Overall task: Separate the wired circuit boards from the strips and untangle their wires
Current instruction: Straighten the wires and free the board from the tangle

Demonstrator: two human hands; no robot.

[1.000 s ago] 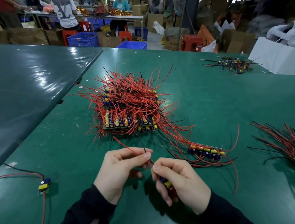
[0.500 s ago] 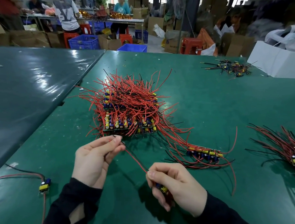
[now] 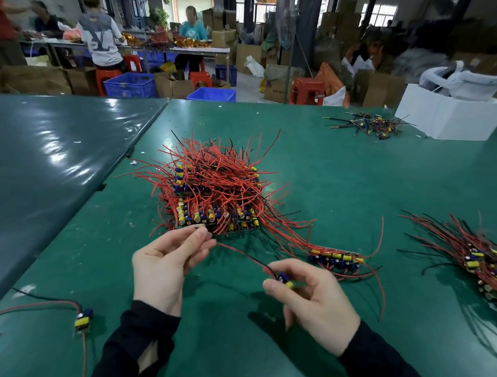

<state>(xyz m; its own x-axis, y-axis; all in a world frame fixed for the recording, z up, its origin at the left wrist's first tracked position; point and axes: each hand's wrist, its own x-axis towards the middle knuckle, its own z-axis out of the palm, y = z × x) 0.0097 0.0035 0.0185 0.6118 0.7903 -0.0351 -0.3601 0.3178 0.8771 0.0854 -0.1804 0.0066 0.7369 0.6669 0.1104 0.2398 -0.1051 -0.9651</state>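
Observation:
A big tangle of board strips with red and black wires (image 3: 211,191) lies mid-table. A shorter strip of boards (image 3: 335,258) lies to its right, just beyond my right hand. My right hand (image 3: 314,302) pinches a small single circuit board (image 3: 285,278) with blue and yellow parts. Its red and black wires (image 3: 242,254) stretch leftward to my left hand (image 3: 167,259), which pinches their free ends between thumb and fingers. Both hands hover just above the green table (image 3: 316,176).
One separated board with wires (image 3: 82,318) lies at the near left. A pile of separated boards (image 3: 485,260) sits at the right edge, another small pile (image 3: 368,126) at the far right by a white box (image 3: 452,115). People work at tables in the background.
My left hand slid left and away along the wires, from touching my right hand to their free ends. The wires now stretch straight between both hands.

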